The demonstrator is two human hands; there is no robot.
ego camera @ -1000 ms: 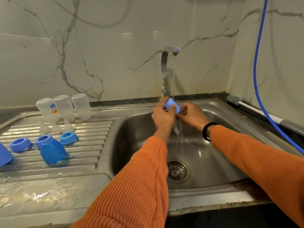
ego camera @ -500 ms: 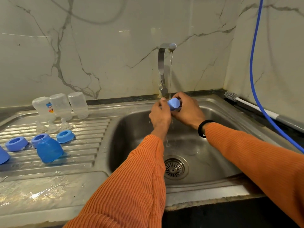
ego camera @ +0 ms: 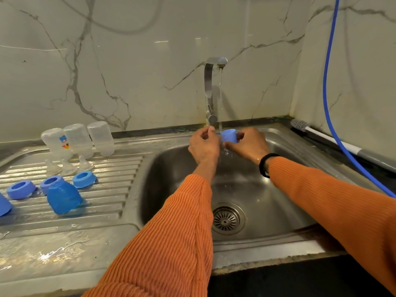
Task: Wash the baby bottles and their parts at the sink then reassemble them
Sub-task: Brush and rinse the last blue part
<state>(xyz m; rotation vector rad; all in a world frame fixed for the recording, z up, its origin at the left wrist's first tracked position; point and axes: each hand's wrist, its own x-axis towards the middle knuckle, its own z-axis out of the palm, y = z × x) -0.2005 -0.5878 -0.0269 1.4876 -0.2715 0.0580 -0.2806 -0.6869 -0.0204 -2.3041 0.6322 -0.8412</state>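
Note:
A small blue bottle cap (ego camera: 228,136) sits under the running stream from the tap (ego camera: 210,88), pinched in my right hand (ego camera: 246,145) over the sink basin (ego camera: 285,202). My left hand (ego camera: 203,146) hovers just left of the cap with its fingers curled, and I see nothing in it. On the draining board (ego camera: 102,202) three clear bottles (ego camera: 78,139) stand upside down, with clear teats (ego camera: 67,168) in front of them. Nearer lie three blue screw rings (ego camera: 84,179), a larger blue cap (ego camera: 63,197) and another blue cap (ego camera: 3,204) at the left edge.
A bottle brush (ego camera: 300,125) with a white handle lies along the sink's right rim. A blue hose (ego camera: 326,99) hangs down the right wall. The drain strainer (ego camera: 227,219) is at the basin's bottom. The front counter (ego camera: 53,251) is wet.
The cap has passed from both hands into my right hand alone. My left hand has come off it and shifted slightly left. The view has tilted a little.

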